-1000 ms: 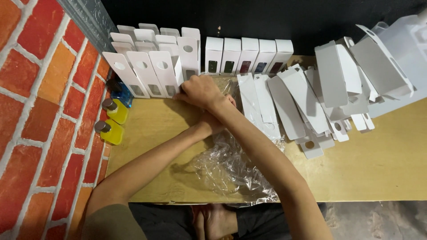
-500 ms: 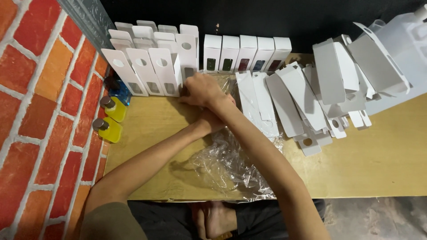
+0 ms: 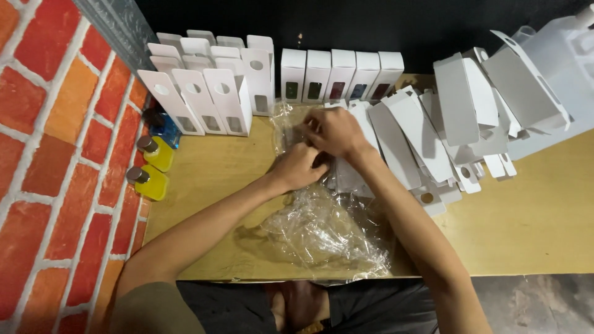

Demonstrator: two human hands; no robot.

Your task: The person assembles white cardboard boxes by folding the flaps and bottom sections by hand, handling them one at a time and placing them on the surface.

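Five shut white boxes (image 3: 340, 74) stand upright in a row at the back of the worktop (image 3: 532, 222), each with a small window in its front face showing something dark or coloured inside; what it is cannot be told. To their left a cluster of open boxes (image 3: 210, 93) stands with tall flaps raised, round holes in the flaps and windows lower down; their insides are hidden. Flat, unfolded blanks (image 3: 427, 142) lie fanned out on the right, overlapping one another, long sides running roughly from near edge to far edge. Against the brick wall (image 3: 49, 154) on the left lie two yellow bottles (image 3: 151, 167) with dark caps, and a blue bottle (image 3: 162, 124) just behind them. The left hand (image 3: 300, 166) and the right hand (image 3: 334, 131) are close together above the middle of the worktop, both pinching a sheet of clear wrap (image 3: 291, 124) that rises between them toward the boxes; the left is closed into a loose fist on it, the right has its fingers curled over the upper part. Whether anything lies inside the wrap cannot be told. A larger crumpled film (image 3: 328, 232) spreads on the worktop below the forearms, reaching toward the near edge. The held wrap runs lengthwise away from the person, its far end lying just before the row of shut boxes.
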